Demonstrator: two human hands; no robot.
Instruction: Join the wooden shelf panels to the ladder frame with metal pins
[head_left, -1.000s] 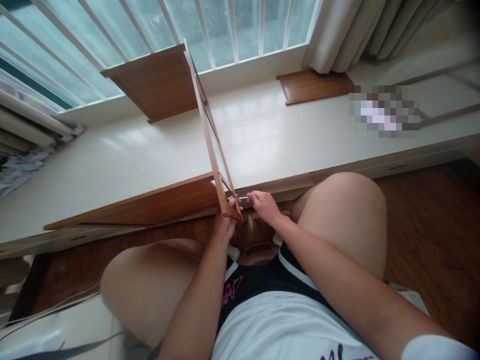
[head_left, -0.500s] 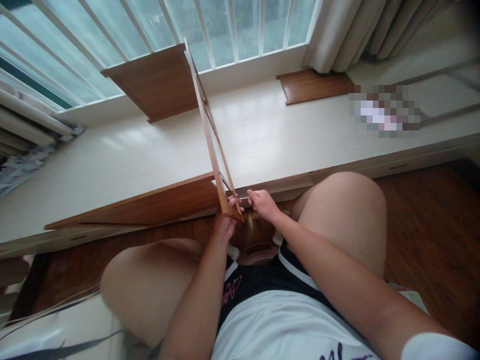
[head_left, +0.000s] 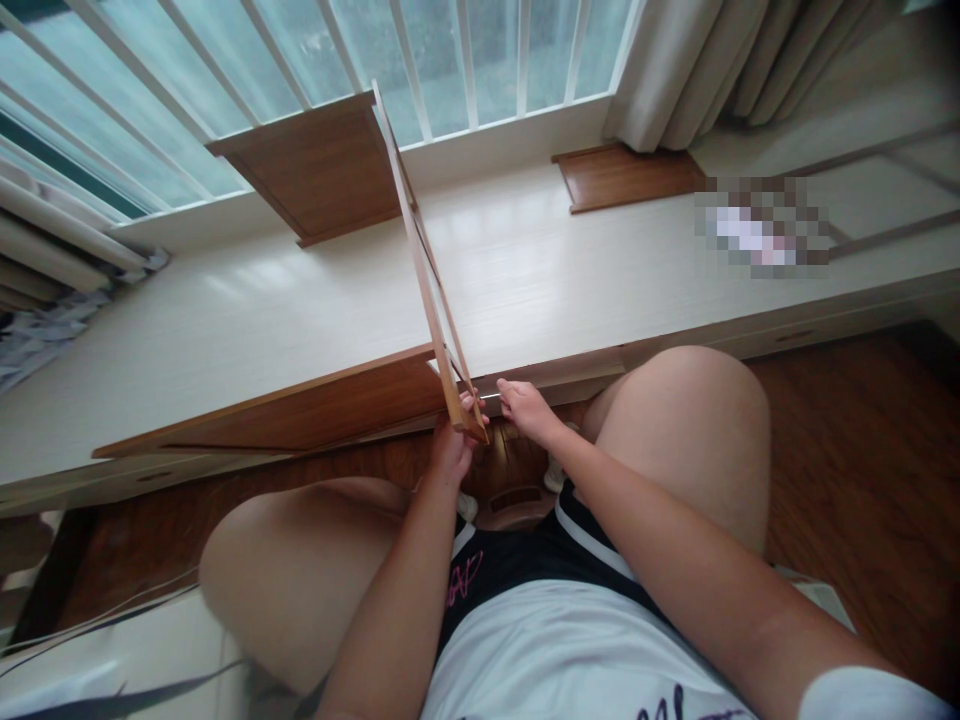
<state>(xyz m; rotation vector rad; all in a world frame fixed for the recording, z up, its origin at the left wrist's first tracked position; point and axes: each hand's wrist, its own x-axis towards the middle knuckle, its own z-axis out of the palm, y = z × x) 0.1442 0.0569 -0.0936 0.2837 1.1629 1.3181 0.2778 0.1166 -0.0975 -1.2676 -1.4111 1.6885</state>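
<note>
An upright wooden frame [head_left: 424, 290] of narrow brown slats runs from the window side towards me, joined to a near wooden panel [head_left: 315, 412] and a far wooden panel [head_left: 319, 165] on its left. At its near lower corner, my left hand [head_left: 454, 445] is closed around the wood, some fingers showing through the slats. My right hand [head_left: 527, 410] is just right of that corner, its fingers pinched on a thin metal rod [head_left: 491, 396] that points at the frame. The rod's far tip is hidden near my left fingers, and its exact kind does not show.
The wooden pieces stand on a pale window ledge [head_left: 517, 270] with drawers below. Another brown board [head_left: 630, 178] lies towards the right, beside a blurred patch and a slatted frame. Barred windows and curtains [head_left: 682, 70] line the back. My knees flank the work.
The frame's near end has shifted very slightly right. Both hands keep their grip, and my right hand has moved only a little.
</note>
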